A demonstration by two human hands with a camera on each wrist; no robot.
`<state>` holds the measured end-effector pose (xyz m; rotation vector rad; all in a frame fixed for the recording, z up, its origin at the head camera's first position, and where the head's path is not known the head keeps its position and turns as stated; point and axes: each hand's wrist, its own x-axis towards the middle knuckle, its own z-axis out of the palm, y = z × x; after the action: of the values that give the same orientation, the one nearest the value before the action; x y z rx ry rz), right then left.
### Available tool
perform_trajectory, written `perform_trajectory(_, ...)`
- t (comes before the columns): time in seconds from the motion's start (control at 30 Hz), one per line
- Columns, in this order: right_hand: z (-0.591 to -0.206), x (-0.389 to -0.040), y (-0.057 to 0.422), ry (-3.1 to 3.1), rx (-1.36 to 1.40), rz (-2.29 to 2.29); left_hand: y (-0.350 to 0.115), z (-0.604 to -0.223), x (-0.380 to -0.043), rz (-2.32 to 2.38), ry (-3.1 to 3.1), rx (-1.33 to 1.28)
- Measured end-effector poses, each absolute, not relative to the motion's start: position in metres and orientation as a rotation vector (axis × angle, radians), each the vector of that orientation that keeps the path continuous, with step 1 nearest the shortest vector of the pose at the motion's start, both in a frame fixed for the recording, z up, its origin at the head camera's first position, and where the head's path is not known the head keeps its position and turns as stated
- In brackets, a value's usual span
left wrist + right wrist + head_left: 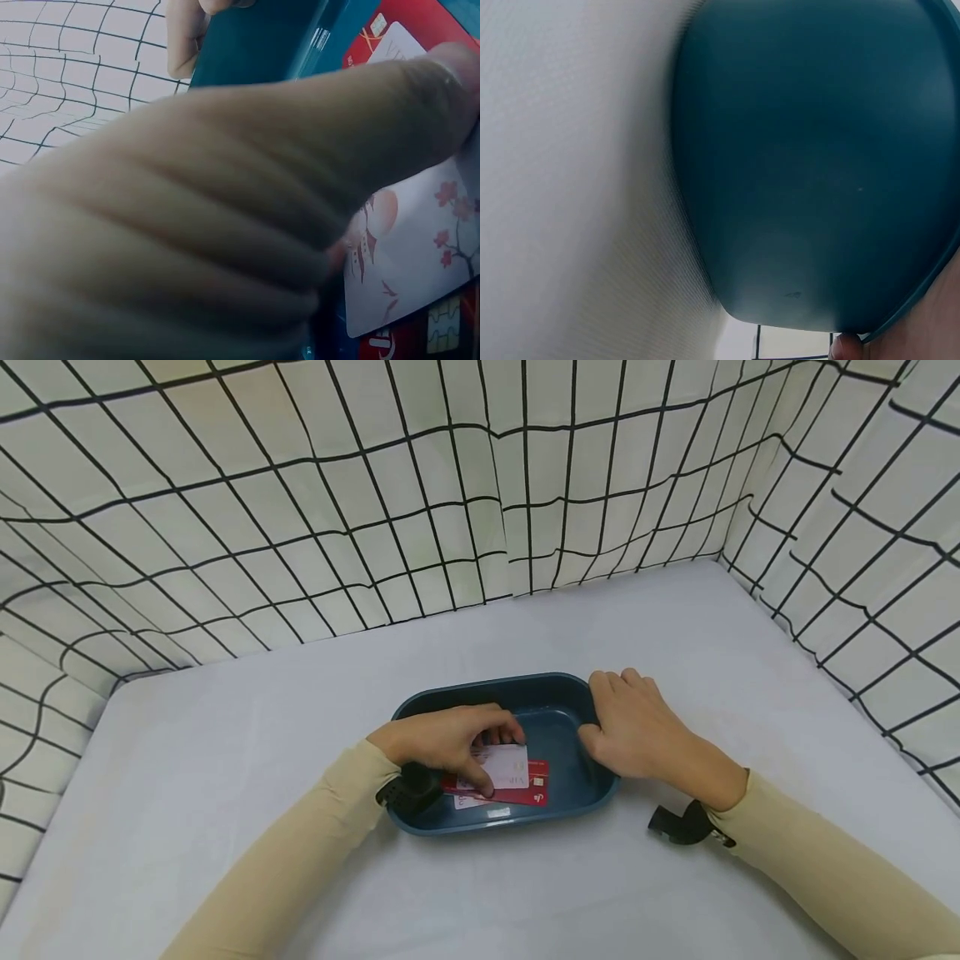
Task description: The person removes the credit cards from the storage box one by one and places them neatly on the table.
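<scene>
A blue oblong plastic tray [566, 752] sits on the white tabletop, with several cards lying inside. My left hand [450, 739] reaches into it from the left and pinches a white card [508, 767] between thumb and fingers. In the left wrist view this white card [412, 240] carries a pink blossom print. Beneath it, red cards [538, 783] with chips partly show, and the corner of another white card [468, 802] sticks out below. My right hand [637, 727] grips the tray's right rim, fingers over the far corner. The right wrist view shows the tray's outer wall [817, 165].
The white-covered table [262, 760] surrounds the tray. A black wire grid [405, 510] stands along the back, left and right sides, with white cloth behind it. Both wrists wear black camera straps [690, 825].
</scene>
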<state>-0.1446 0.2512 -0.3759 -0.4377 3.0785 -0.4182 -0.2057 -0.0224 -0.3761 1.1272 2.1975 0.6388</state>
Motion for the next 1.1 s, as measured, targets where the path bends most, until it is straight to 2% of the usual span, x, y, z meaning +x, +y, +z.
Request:
perform_trajectory(0.67, -0.3754, -0.1451, 0.2511, 3.072, -0.435, -0.431, -0.0234, -0.3767, -0.2082, 0.742, 2.213, 1.108)
perform_trajectory(1.1, -0.3752, -0.1452, 0.251, 3.072, -0.453, -0.441, -0.0224, -0.3734, -0.209, 0.801, 2.244, 1.007)
